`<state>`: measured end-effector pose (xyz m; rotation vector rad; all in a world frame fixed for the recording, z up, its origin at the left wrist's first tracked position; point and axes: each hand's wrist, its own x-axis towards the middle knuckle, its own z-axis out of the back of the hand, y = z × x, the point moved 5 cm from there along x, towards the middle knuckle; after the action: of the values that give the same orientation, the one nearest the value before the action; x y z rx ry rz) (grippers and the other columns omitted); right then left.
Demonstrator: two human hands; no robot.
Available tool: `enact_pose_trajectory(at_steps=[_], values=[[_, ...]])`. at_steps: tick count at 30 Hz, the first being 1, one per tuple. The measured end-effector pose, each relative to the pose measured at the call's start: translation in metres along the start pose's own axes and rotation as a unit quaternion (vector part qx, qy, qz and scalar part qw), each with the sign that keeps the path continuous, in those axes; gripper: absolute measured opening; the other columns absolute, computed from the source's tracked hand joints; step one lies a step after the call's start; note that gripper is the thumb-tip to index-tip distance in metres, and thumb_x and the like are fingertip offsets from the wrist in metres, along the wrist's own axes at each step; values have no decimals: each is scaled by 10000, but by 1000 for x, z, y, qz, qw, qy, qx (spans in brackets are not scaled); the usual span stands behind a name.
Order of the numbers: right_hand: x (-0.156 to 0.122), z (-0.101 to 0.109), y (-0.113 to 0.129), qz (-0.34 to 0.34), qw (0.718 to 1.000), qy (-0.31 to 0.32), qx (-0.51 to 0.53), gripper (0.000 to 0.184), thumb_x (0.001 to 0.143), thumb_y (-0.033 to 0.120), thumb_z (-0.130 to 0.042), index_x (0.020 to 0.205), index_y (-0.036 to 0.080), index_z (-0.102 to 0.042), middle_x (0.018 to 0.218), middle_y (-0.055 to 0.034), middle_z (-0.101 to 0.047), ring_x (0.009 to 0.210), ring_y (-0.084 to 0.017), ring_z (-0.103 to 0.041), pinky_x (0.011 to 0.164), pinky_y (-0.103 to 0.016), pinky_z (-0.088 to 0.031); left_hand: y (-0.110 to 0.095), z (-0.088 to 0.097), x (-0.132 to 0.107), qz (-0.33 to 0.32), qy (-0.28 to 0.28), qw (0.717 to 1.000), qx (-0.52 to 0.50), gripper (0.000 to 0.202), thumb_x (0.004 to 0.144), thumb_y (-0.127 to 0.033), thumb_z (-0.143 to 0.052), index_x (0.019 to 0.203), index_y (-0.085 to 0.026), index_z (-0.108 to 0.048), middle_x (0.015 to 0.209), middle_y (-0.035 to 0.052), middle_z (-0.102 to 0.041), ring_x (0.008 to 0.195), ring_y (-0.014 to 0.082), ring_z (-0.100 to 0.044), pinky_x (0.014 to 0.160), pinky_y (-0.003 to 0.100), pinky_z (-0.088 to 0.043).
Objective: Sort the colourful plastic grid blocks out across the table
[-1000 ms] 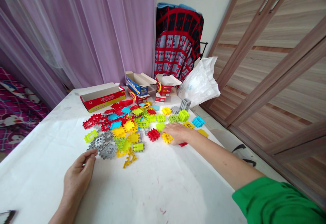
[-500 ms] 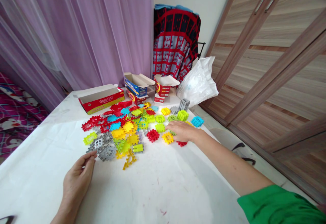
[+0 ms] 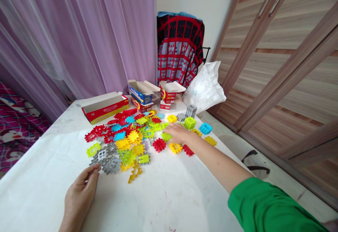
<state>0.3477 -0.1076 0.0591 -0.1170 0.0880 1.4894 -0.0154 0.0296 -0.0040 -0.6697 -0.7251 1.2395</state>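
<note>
My right hand [image 3: 176,133] is stretched over the right side of the pile, fingers extended and partly overlapping a lime green toothed building block piece [image 3: 167,137]. Its fingertips lie by more lime pieces, and what is under the palm is hidden. Close to it sit a red block [image 3: 159,145], a yellow block [image 3: 175,148] and a red piece [image 3: 188,150]. On the left, my left hand [image 3: 81,189] rests on the table, thumb and fingertips drawn together beside a grey window piece [image 3: 112,165]; nothing shows in it.
Flat interlocking pieces in several colours are heaped mid-table. Assembled lime [image 3: 189,123], blue [image 3: 205,128] and grey [image 3: 191,111] blocks stand right. Behind are a long red box [image 3: 107,109], a blue box [image 3: 140,93], a red box [image 3: 167,93] and a white plastic bag [image 3: 204,87].
My right hand has moved left, uncovering a yellow piece at the right and partly covering lime pieces. My left hand has stayed in place. The view has tilted slightly.
</note>
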Motion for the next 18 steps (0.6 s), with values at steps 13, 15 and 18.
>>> enact_pose_trajectory(at_steps=[13, 15, 18], values=[[14, -1, 8, 3, 999, 41, -12, 666, 725, 238, -732, 1366, 252, -552, 1275, -91, -625, 1211, -267, -541, 996, -363, -434, -11, 3, -4, 12, 6, 1000, 5, 436, 631, -561, -520, 884, -264, -714, 897, 30, -777, 742, 229, -693, 648, 302, -537], [15, -1, 10, 3, 999, 35, -15, 682, 721, 211, -728, 1376, 254, -542, 1281, -89, -624, 1206, -265, -543, 994, -364, -435, -13, 4, -4, 10, 7, 1000, 5, 437, 631, -558, -521, 884, -259, -715, 889, 33, -779, 750, 228, -697, 658, 299, -537], [17, -3, 12, 11, 999, 25, -20, 684, 723, 171, -706, 1381, 259, -538, 1280, -78, -630, 1198, -256, -546, 993, -359, -435, -14, 4, -5, 14, 13, 1000, -1, 435, 627, -552, -531, 887, -255, -715, 895, 38, -780, 783, 232, -703, 694, 298, -541]])
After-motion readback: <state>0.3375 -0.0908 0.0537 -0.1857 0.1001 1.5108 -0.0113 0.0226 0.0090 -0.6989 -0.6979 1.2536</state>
